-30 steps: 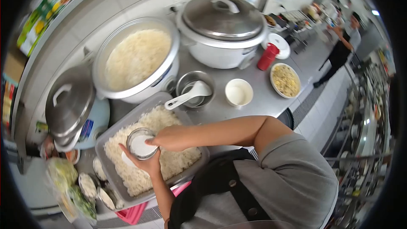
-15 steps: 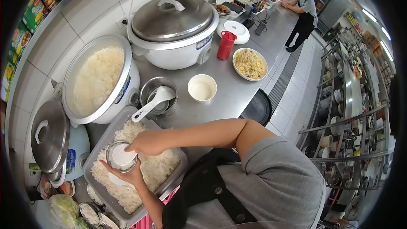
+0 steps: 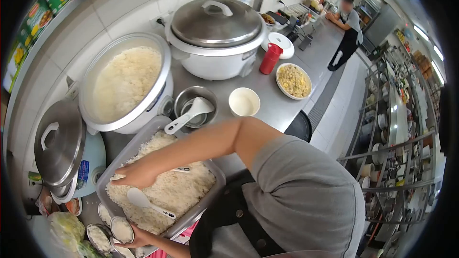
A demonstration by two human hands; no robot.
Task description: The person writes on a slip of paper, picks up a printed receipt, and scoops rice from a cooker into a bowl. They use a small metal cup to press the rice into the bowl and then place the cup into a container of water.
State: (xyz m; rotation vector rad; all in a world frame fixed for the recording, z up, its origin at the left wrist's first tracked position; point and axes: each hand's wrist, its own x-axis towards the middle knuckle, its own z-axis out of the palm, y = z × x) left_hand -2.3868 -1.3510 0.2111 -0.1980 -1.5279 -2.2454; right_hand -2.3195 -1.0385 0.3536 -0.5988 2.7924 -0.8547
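My left hand [image 3: 138, 237] is closed around a small metal cup [image 3: 122, 229] filled with white rice, low beside the tub's near left corner. My right hand [image 3: 136, 174] reaches down onto the rice [image 3: 184, 191] in the grey plastic tub [image 3: 219, 174]. Its thumb and fingers are bent around some white rice at the tub's left side; the fingertips are partly hidden. A white rice paddle [image 3: 146, 201] lies on the rice below that hand. Another paddle's handle [image 3: 181, 169] shows beyond my right wrist. Other rice-filled metal cups [image 3: 99, 239] stand next to the left hand.
An open rice cooker [image 3: 129, 74], a lidded one [image 3: 215, 28] and a blue one [image 3: 93, 162] surround the tub. A metal pot [image 3: 210, 96] with a paddle, a white bowl [image 3: 244, 102], a red jug [image 3: 271, 59] and fried rice [image 3: 293, 81] stand rightward. A person [image 3: 351, 26] leans at the far counter.
My left hand has carried the filled cup from above the tub down to the other cups. The right hand has let go of the rice paddle and moved left onto the rice.
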